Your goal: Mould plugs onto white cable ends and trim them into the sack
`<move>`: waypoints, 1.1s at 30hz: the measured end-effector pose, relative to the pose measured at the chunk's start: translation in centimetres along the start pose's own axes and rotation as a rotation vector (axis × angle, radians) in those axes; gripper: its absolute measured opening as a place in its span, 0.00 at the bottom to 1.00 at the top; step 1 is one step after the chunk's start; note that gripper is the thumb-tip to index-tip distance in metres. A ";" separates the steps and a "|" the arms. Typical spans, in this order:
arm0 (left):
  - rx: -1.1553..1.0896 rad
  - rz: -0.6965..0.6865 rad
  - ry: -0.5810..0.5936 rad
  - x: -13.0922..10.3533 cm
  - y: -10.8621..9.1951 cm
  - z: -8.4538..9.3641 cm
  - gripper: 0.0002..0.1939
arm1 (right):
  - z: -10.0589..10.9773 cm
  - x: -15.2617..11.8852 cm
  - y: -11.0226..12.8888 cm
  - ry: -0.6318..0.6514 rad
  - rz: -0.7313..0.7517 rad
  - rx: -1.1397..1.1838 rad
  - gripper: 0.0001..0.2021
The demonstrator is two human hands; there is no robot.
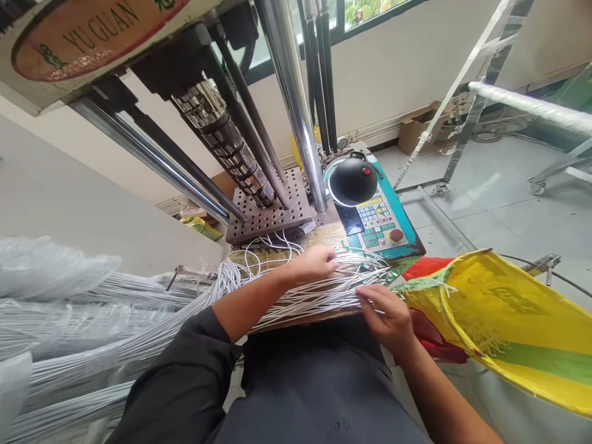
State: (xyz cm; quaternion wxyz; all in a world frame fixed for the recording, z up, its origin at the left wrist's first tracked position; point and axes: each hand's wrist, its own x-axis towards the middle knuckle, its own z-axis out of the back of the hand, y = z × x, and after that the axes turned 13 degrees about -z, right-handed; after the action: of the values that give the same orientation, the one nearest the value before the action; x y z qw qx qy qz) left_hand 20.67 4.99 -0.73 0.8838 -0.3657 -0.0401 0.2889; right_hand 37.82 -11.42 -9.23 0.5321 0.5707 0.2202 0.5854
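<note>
Sack (pixel 536 308), pale strands (pixel 483 333) inside, white cables (pixel 319 302) (hands (pixel 317 263) (pixel 389 316) at them)

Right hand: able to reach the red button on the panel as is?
Probably yes. The right hand is at the white cables, which lie between it and the red button but look low enough to reach over; nothing covers the button.
</note>
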 end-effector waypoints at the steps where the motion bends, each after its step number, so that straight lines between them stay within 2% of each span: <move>1: -0.101 -0.004 -0.004 0.0 -0.3 0.5 0.12 | -0.8 0.2 0.1 0.061 0.010 0.012 0.21; 3: -0.299 0.019 -0.008 -0.1 -1.0 1.7 0.15 | -2.2 0.7 0.1 0.182 -0.023 0.013 0.21; 5: -0.454 0.075 0.006 -0.2 -1.6 2.6 0.18 | -3.1 1.2 0.0 0.247 -0.134 0.020 0.20; 7: -0.569 0.116 0.006 -0.2 -2.0 3.1 0.20 | -3.2 1.9 -0.2 0.241 -0.234 0.031 0.17; 9: -0.664 0.102 -0.034 -0.3 -2.2 3.0 0.22 | -2.7 2.6 -0.3 0.206 -0.390 0.148 0.16; 10: -0.709 0.080 -0.064 -0.4 -2.3 2.8 0.23 | -2.4 3.1 -0.2 0.181 -0.511 0.274 0.17; 12: -0.802 0.033 -0.100 -0.9 -2.3 2.0 0.23 | -1.7 4.1 0.1 0.129 -0.795 0.669 0.21; 14: -0.884 0.007 -0.081 -1.5 -2.2 1.0 0.23 | -1.0 5.3 0.7 0.116 -0.944 1.060 0.21; 17: -0.946 0.035 -0.042 -2.1 -2.1 -0.3 0.24 | -0.3 6.8 1.9 0.148 -0.896 1.351 0.19; 20: -0.943 0.085 -0.160 -2.1 -2.2 -1.5 0.26 | -0.1 7.3 2.9 0.077 -0.767 1.413 0.18; 23: -0.950 0.095 -0.343 -2.0 -2.3 -2.5 0.27 | -0.7 6.8 2.5 -0.020 -0.733 1.329 0.17; 26: -0.996 0.083 -0.299 -2.5 -2.5 -3.3 0.27 | -1.7 6.4 1.3 -0.058 -0.835 1.209 0.18; 29: -1.039 0.063 -0.296 -3.3 -2.5 -3.5 0.27 | -2.3 5.9 0.5 -0.078 -0.860 1.180 0.22; 33: -1.082 -0.019 -0.363 -4.3 -2.4 -3.2 0.26 | -2.9 5.2 0.5 0.013 -0.905 1.145 0.26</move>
State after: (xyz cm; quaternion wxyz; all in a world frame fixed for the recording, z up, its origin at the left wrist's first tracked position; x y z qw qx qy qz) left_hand 19.18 -0.65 -0.83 0.5523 -0.7104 -0.3366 0.2776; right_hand 36.16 -6.03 -7.23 0.3387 0.6093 0.7093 0.1044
